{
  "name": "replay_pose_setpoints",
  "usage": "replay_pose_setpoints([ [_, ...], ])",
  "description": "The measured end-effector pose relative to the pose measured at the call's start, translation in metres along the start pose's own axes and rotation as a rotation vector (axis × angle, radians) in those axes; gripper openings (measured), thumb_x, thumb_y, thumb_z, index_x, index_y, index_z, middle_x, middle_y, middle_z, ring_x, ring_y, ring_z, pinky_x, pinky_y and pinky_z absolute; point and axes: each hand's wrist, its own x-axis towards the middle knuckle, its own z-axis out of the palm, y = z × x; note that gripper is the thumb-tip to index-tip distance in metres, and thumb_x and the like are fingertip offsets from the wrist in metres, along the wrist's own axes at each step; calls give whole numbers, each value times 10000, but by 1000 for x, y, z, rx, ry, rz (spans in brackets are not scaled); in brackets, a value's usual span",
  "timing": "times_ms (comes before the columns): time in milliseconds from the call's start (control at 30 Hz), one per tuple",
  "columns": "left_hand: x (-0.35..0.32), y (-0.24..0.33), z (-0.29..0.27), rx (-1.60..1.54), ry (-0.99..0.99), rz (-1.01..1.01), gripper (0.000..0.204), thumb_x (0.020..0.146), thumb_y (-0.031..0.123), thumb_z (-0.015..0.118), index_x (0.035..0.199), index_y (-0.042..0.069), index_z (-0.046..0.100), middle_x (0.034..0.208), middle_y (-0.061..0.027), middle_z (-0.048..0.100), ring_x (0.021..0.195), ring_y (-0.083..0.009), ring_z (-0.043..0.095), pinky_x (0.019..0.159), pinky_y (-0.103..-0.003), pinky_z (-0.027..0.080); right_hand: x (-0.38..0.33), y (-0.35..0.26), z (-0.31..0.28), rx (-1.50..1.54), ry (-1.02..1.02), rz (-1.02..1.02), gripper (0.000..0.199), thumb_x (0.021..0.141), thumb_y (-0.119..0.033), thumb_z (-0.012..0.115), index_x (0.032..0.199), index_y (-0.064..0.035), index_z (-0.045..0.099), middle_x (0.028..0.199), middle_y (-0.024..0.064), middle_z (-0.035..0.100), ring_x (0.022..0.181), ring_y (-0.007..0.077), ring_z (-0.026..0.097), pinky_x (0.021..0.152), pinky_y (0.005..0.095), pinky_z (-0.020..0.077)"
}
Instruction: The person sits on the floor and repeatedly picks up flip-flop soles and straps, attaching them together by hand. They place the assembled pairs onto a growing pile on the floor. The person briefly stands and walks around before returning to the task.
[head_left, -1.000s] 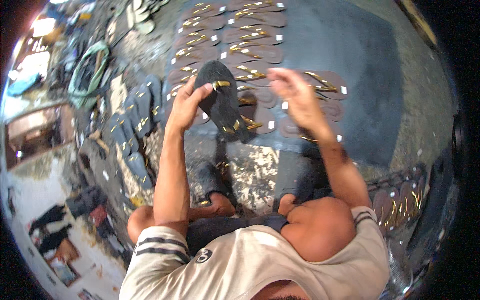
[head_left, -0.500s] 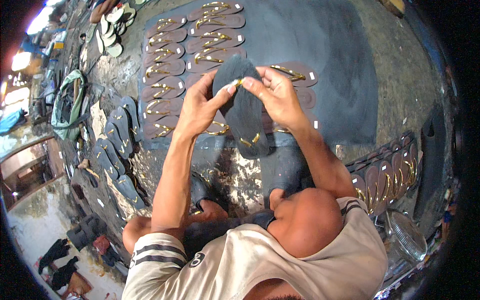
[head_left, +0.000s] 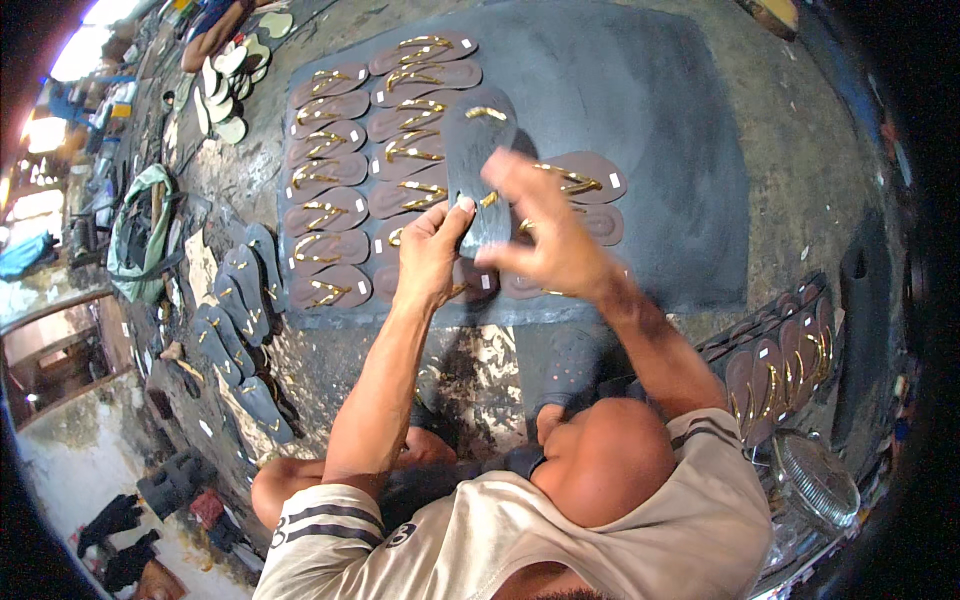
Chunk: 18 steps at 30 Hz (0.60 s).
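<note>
Grey-black rubber is filling the middle of my feed: one slipper (head_left: 478, 160) with gold pieces is sitting in the air above the mat (head_left: 680, 150), its lower part between both hands. I am seeing the left hand (head_left: 432, 250) pinching its near-left edge, thumb pressing the face. The right hand (head_left: 550, 235) is blurring beside it, thumb and fingers spreading apart; I cannot tell whether it is touching. Beneath, brown sandals (head_left: 415, 75) with gold straps are lying in rows. Leftward, dark slippers (head_left: 240, 290) are resting on the floor, and beyond them a green bag (head_left: 133, 285) is gaping, holding dark stuff I am not making out. Lower right, more sandals (head_left: 780, 365) are standing on edge near a clear ribbed round object (head_left: 815, 475).
</note>
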Motion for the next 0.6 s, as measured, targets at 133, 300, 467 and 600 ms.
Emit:
replay_pose_setpoints([
  [133,13,19,37,-253,-86,50,498,988,406,499,1183,-41,601,1045,-94,676,894,-139,640,740,-268,508,-9,17,5,-184,-20,-71,610,835,-187,696,1379,-52,454,1423,169,433,1345,357,368,1116,438,319],
  [300,89,34,7,248,84,306,544,959,414,556,1332,19,522,1237,-114,601,1109,-188,560,873,-295,456,10,86,-59,459,474,466,397,960,-91,497,1340,-25,402,1176,140,565,1029,164,591,769,316,589],
  [467,166,-5,-9,257,-73,81,406,886,196,678,1236,6,602,1057,-74,649,899,-131,608,769,-253,499,10,151,-65,672,449,653,444,959,-91,506,1371,-76,342,1179,172,507,1019,206,591,764,332,602],
  [600,198,-30,4,256,-10,67,341,840,111,695,1155,-11,646,944,-58,682,784,-130,633,711,-243,518,7,194,-51,598,475,802,456,957,-93,531,1371,-91,341,1244,177,445,1069,230,552,795,357,588],
])
